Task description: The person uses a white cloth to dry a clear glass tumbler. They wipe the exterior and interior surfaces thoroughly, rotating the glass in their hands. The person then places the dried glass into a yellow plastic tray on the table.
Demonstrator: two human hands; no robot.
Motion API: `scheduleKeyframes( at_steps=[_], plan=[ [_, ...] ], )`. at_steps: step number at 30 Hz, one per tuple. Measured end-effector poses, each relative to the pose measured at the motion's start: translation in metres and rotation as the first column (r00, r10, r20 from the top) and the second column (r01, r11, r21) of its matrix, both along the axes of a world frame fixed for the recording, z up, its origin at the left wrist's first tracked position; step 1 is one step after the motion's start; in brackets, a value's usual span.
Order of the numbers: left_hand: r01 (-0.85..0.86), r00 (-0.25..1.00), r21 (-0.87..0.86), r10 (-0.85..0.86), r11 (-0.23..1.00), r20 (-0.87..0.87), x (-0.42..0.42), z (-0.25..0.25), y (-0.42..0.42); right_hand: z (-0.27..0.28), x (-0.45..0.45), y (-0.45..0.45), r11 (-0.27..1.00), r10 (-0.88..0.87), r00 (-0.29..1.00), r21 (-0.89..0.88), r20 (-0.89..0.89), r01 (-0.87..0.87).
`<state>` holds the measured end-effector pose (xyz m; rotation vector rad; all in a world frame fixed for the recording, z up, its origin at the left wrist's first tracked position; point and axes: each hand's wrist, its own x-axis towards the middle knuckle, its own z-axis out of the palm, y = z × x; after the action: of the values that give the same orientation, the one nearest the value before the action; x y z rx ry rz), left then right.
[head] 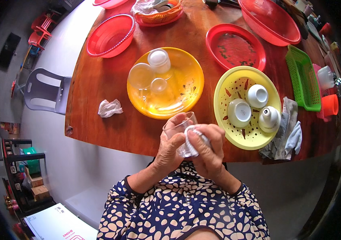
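Observation:
My left hand (169, 144) grips a clear drinking glass (185, 150) in front of my chest, near the table's front edge. A folded white cloth (193, 144) is pinched in my right hand (211, 147) and pressed against the outside of the glass. Just beyond my hands lies a yellow-orange plastic basin (173, 102) with several clear and frosted containers in it, among them a lidded jar (159, 60). To the right, a pale yellow perforated tray (233, 135) bears two upturned white bowls (239, 112) and a white ceramic piece with a narrow neck (269, 120).
A crumpled white cloth (110, 108) lies left on the wooden table (98, 129). Behind stand a red basin (110, 37), an orange basket (158, 17) and a red tray (233, 48). At right are a green basket (303, 78) and grey rags (287, 129). A grey chair (47, 90) stands left.

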<state>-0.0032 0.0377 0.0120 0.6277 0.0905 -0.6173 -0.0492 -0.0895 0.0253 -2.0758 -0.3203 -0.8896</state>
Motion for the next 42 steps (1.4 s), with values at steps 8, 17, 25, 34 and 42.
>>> scheduleKeyframes(
  at_steps=[8, 17, 25, 34, 42],
  plan=[
    [0.047, 0.997, 0.032, -0.049, 0.998, 0.053, 0.001, 0.005, -0.006, 0.004, 0.002, -0.004, 0.982, 0.054, 0.996, 0.185, -0.076, -0.039],
    [0.062, 0.989, 0.052, -0.068, 0.997, 0.133, 0.001, 0.011, -0.007, 0.003, 0.010, -0.011, 0.707, 0.350, 0.907, 0.701, -0.234, -0.091],
    [0.056, 0.986, 0.020, -0.058, 0.998, 0.159, 0.000, 0.014, -0.005, 0.002, 0.005, -0.021, 0.442, 0.620, 0.691, 0.893, -0.370, 0.082],
    [0.017, 0.991, 0.013, -0.018, 1.000, 0.130, -0.003, 0.008, -0.003, 0.007, -0.008, -0.005, 0.974, 0.059, 0.998, 0.216, 0.014, -0.060],
    [0.063, 0.987, -0.056, -0.053, 0.996, 0.155, -0.009, 0.012, -0.002, 0.002, -0.014, 0.000, 0.892, 0.167, 0.981, 0.439, -0.095, -0.109]
  ],
)
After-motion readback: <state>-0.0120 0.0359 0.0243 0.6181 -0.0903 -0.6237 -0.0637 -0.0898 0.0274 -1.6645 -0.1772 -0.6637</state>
